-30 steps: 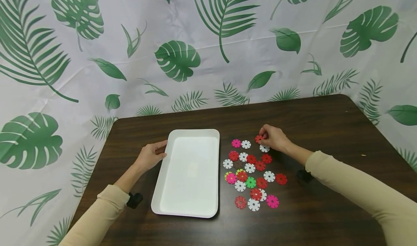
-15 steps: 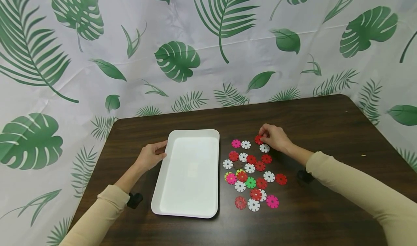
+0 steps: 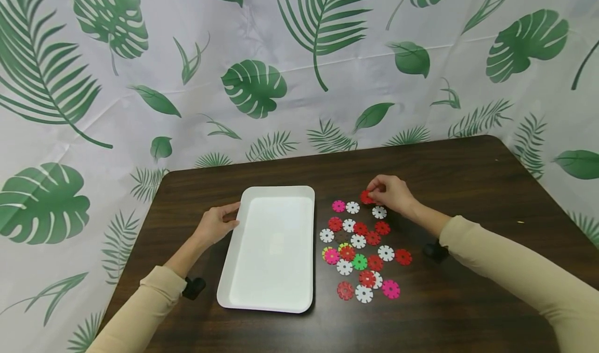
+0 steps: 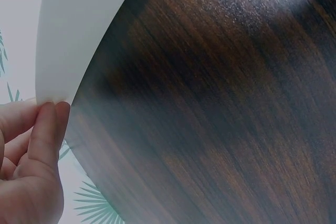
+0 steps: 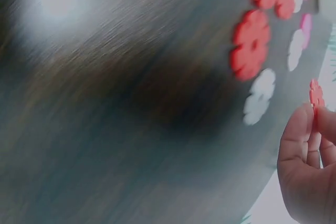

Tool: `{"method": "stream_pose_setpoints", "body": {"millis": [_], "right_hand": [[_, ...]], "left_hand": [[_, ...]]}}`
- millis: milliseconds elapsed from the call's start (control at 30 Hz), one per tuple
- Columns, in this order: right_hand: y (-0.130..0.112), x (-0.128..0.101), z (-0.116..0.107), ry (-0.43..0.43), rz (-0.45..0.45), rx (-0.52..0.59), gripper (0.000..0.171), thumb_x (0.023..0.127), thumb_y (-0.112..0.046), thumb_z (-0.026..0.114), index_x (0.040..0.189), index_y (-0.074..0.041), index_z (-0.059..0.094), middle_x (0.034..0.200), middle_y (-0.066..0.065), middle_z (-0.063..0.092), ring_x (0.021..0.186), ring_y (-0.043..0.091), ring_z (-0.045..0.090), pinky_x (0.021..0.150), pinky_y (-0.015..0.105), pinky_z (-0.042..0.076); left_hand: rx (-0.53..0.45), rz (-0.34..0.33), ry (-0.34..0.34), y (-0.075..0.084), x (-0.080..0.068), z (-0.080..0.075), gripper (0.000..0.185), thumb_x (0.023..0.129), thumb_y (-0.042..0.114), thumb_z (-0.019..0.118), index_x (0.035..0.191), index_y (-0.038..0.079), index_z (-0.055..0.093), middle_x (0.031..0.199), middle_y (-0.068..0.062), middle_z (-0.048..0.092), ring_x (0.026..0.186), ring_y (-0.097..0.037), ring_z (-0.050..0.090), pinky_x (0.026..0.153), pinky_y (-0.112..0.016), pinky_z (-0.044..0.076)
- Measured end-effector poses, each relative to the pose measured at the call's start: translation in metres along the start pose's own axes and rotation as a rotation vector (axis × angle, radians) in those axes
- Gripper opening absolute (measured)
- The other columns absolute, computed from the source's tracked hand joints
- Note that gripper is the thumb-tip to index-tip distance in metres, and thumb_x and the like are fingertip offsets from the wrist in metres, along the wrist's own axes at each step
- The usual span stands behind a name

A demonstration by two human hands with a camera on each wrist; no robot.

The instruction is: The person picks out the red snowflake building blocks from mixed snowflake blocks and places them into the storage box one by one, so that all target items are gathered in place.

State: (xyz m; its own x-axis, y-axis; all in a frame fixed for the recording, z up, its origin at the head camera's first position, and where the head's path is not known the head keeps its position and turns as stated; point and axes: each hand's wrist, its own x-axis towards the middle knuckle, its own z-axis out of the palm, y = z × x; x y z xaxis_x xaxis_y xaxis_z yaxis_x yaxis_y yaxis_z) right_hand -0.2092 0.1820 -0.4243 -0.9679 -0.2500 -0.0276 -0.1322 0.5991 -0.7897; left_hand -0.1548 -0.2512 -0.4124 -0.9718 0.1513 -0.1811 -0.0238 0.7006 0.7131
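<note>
A leaf-print curtain hangs behind your dark wooden table (image 3: 468, 171). From the head camera, your left hand (image 3: 214, 224) rests against the left rim of the white tray (image 3: 273, 296), fingers loosely laid on its edge. Your right hand (image 3: 390, 193) has its fingertips pinched together on a red disc (image 3: 366, 197), lifted just above the far end of the disc cluster (image 3: 360, 249), which lies right of the tray toward the table's middle.

Left wrist view: your fingers (image 4: 47, 129) touch the tray (image 4: 73, 30) edge, with wood grain filling the rest.

Right wrist view, blurred: the red disc (image 5: 315, 94) sits clamped between thumb and fingertips (image 5: 296, 129), a white disc (image 5: 259, 98) flat on the table just beside.
</note>
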Motion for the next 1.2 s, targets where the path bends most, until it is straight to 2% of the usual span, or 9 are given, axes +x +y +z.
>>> {"method": "stream_pose_setpoints", "body": {"millis": [167, 433, 633, 733, 967, 1200], "right_hand": [[-0.016, 0.004, 0.008, -0.018, 0.021, 0.125, 0.014, 0.087, 0.001, 0.062, 0.100, 0.007, 0.061, 0.087, 0.020, 0.065, 0.075, 0.023, 0.066, 0.067, 0.033, 0.059], [-0.046, 0.014, 0.027, -0.053, 0.057, 0.294, 0.020, 0.089, -0.001, 0.061, 0.105, 0.009, 0.058, 0.086, 0.014, 0.062, 0.072, 0.012, 0.064, 0.073, 0.036, 0.058], [-0.075, 0.019, 0.050, -0.070, 0.050, 0.374, 0.019, 0.089, 0.000, 0.060, 0.105, 0.009, 0.059, 0.084, 0.013, 0.061, 0.076, 0.025, 0.066, 0.076, 0.042, 0.057], [-0.088, 0.021, 0.064, -0.079, 0.061, 0.401, 0.017, 0.088, 0.000, 0.061, 0.104, 0.007, 0.060, 0.085, 0.013, 0.061, 0.075, 0.025, 0.065, 0.077, 0.041, 0.057], [-0.112, 0.029, 0.100, -0.085, 0.137, 0.466, 0.015, 0.087, -0.002, 0.064, 0.102, 0.002, 0.062, 0.081, 0.008, 0.057, 0.067, 0.013, 0.059, 0.068, 0.025, 0.058], [-0.132, 0.037, 0.130, -0.064, 0.203, 0.559, 0.013, 0.086, -0.001, 0.064, 0.098, 0.002, 0.063, 0.081, 0.008, 0.060, 0.064, 0.011, 0.059, 0.062, 0.023, 0.057]], "left_hand": [[0.000, -0.003, -0.001, 0.000, -0.001, 0.000, 0.051, 0.090, 0.000, 0.057, 0.138, -0.004, 0.041, 0.139, -0.024, 0.045, 0.114, -0.038, 0.057, 0.084, -0.038, 0.055], [-0.006, -0.009, -0.009, 0.000, -0.002, 0.000, 0.051, 0.091, 0.000, 0.057, 0.139, -0.004, 0.040, 0.139, -0.025, 0.045, 0.115, -0.038, 0.056, 0.085, -0.037, 0.055], [-0.006, -0.002, -0.009, 0.000, -0.002, 0.000, 0.051, 0.091, -0.001, 0.057, 0.139, -0.005, 0.040, 0.138, -0.025, 0.045, 0.115, -0.038, 0.056, 0.086, -0.038, 0.055], [-0.006, -0.003, -0.008, 0.000, -0.002, 0.000, 0.051, 0.091, -0.001, 0.057, 0.139, -0.005, 0.041, 0.138, -0.025, 0.045, 0.115, -0.038, 0.056, 0.086, -0.038, 0.055], [-0.009, -0.015, -0.011, 0.000, -0.002, 0.001, 0.051, 0.091, -0.001, 0.057, 0.139, -0.004, 0.040, 0.138, -0.025, 0.045, 0.115, -0.038, 0.056, 0.086, -0.038, 0.054], [-0.002, -0.003, -0.007, 0.000, -0.002, 0.001, 0.051, 0.090, -0.001, 0.056, 0.139, -0.004, 0.040, 0.139, -0.025, 0.043, 0.114, -0.038, 0.056, 0.085, -0.038, 0.055]]}}
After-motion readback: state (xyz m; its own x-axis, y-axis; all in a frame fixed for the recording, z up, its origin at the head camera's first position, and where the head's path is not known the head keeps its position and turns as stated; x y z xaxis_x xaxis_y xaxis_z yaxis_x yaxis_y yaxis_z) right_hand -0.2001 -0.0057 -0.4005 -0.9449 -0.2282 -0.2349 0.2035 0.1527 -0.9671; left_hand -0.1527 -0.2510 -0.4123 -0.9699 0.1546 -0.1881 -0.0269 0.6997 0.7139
